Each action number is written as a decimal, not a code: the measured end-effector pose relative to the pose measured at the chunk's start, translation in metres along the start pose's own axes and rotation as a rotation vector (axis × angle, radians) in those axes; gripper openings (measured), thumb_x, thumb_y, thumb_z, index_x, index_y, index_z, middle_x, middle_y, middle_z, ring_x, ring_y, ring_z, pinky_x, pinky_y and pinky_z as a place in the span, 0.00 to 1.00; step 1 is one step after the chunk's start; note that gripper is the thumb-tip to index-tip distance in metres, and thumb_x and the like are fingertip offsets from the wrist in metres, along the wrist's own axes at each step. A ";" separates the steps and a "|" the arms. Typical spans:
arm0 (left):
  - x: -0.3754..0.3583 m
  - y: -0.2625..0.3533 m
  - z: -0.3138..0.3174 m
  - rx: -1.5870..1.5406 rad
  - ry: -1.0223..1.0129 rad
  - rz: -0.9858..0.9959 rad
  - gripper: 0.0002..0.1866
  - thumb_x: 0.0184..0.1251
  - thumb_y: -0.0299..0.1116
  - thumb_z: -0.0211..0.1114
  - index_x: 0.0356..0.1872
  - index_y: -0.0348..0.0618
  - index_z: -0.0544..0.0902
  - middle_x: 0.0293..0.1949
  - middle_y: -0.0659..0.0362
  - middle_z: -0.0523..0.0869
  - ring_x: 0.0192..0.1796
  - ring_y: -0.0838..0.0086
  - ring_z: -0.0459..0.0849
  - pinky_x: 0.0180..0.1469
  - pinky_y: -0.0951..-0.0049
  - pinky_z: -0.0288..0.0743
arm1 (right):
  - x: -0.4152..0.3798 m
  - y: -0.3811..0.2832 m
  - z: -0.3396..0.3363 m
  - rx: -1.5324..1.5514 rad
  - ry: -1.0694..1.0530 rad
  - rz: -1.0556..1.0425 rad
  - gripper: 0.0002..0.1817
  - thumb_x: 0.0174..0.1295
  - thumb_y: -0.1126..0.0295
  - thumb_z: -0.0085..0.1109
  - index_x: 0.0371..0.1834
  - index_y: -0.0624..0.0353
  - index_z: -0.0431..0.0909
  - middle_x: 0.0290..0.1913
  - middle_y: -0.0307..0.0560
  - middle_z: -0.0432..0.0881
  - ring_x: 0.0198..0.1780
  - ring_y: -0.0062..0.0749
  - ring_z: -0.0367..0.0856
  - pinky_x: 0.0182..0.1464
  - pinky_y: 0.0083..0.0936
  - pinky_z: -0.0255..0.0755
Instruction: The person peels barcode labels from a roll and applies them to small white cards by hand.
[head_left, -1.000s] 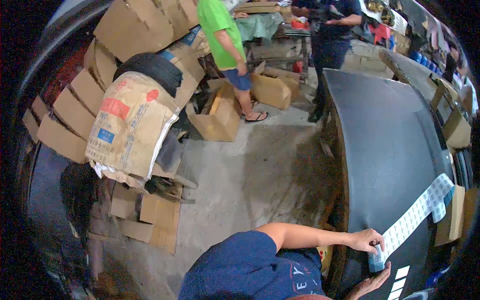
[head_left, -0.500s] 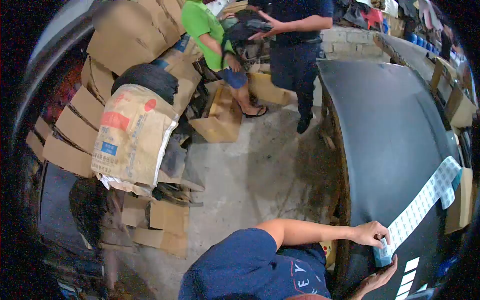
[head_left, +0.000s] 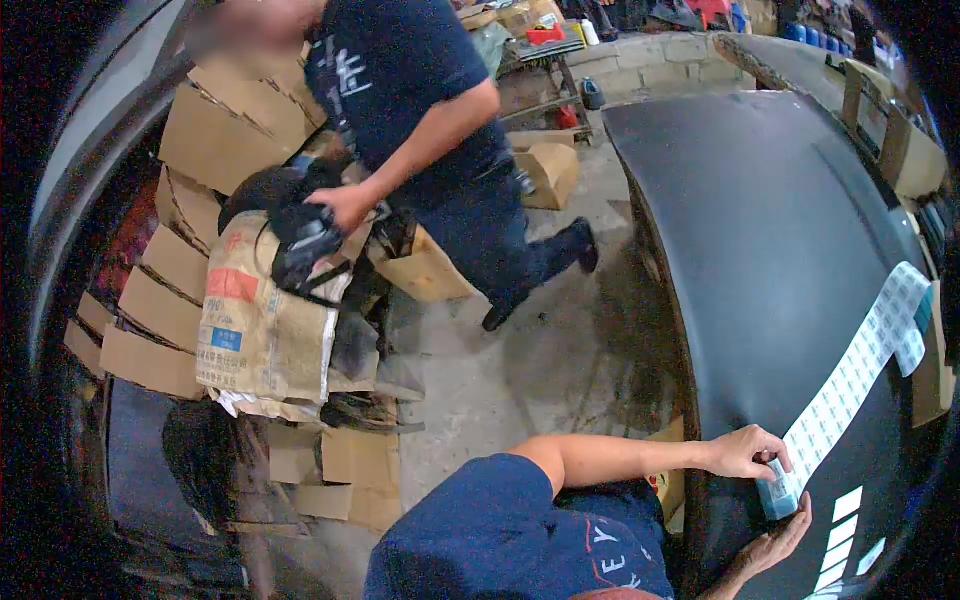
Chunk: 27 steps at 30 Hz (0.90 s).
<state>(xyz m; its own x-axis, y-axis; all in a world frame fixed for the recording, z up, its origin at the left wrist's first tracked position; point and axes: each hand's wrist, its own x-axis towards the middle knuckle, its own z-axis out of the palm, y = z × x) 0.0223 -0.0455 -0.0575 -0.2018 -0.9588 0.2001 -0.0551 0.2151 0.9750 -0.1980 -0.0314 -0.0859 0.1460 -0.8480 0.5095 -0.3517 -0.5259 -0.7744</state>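
Note:
My left hand [head_left: 745, 452] reaches across to the near edge of the black table [head_left: 760, 250] and pinches a small blue-and-white label roll [head_left: 778, 495]. From the roll a long white label strip [head_left: 850, 385] runs up and to the right over the table. Just below the roll my right hand [head_left: 775, 545] lies palm up with fingers spread, its fingertips close to the roll's underside. Three separate white labels [head_left: 838, 535] lie on the table to the right of that hand.
A person in dark clothes [head_left: 440, 130] strides over the concrete floor [head_left: 520, 370], holding a black item [head_left: 300, 245] above a printed sack [head_left: 265, 320]. Flattened cardboard [head_left: 150, 300] is stacked at the left. Boxes [head_left: 905, 150] line the table's far right.
The person in dark clothes has walked from the back to the sack and now fills the upper view. The person in green is out of sight. My hands stay at the roll.

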 end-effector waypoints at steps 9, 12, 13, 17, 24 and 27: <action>0.000 0.000 0.001 -0.045 0.009 0.025 0.13 0.53 0.31 0.70 0.41 0.44 0.83 0.26 0.60 0.81 0.28 0.76 0.77 0.34 0.72 0.70 | 0.008 -0.014 0.002 0.116 0.057 0.286 0.45 0.66 0.34 0.32 0.61 0.73 0.65 0.61 0.62 0.68 0.63 0.48 0.68 0.66 0.40 0.60; 0.001 0.001 0.001 -0.018 -0.021 -0.004 0.12 0.53 0.30 0.69 0.41 0.44 0.83 0.27 0.60 0.82 0.29 0.77 0.78 0.35 0.73 0.70 | 0.003 -0.001 -0.002 0.042 0.025 0.169 0.46 0.66 0.34 0.32 0.61 0.75 0.64 0.62 0.62 0.67 0.64 0.48 0.67 0.66 0.40 0.60; 0.001 -0.001 0.002 -0.015 -0.010 0.020 0.12 0.53 0.30 0.69 0.41 0.44 0.83 0.27 0.60 0.82 0.29 0.77 0.78 0.35 0.74 0.70 | 0.000 0.004 -0.003 0.018 0.013 0.132 0.46 0.66 0.34 0.32 0.61 0.75 0.64 0.62 0.62 0.67 0.64 0.48 0.67 0.67 0.40 0.59; -0.001 0.003 0.000 -0.052 0.000 0.020 0.12 0.53 0.30 0.70 0.41 0.44 0.83 0.27 0.60 0.82 0.29 0.78 0.78 0.34 0.74 0.70 | 0.002 0.003 -0.001 0.020 -0.006 0.047 0.44 0.67 0.34 0.32 0.63 0.69 0.65 0.62 0.62 0.67 0.64 0.49 0.67 0.67 0.40 0.60; -0.001 0.003 0.000 0.028 -0.004 0.035 0.13 0.53 0.30 0.70 0.40 0.43 0.83 0.27 0.59 0.82 0.29 0.77 0.79 0.34 0.73 0.71 | -0.001 0.009 -0.010 -0.112 -0.055 -0.072 0.35 0.69 0.38 0.33 0.65 0.54 0.68 0.62 0.60 0.67 0.64 0.48 0.68 0.67 0.42 0.61; -0.001 0.002 0.000 -0.010 0.008 0.033 0.13 0.53 0.31 0.70 0.41 0.43 0.83 0.27 0.59 0.82 0.29 0.76 0.78 0.34 0.72 0.70 | -0.001 0.010 -0.006 -0.037 -0.033 -0.100 0.31 0.72 0.44 0.33 0.64 0.55 0.68 0.62 0.59 0.68 0.65 0.48 0.67 0.66 0.42 0.62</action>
<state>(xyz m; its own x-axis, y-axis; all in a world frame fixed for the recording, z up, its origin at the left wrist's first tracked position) 0.0224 -0.0438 -0.0555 -0.1957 -0.9525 0.2334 -0.0390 0.2453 0.9687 -0.2076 -0.0350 -0.0921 0.2121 -0.7931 0.5709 -0.3680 -0.6060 -0.7052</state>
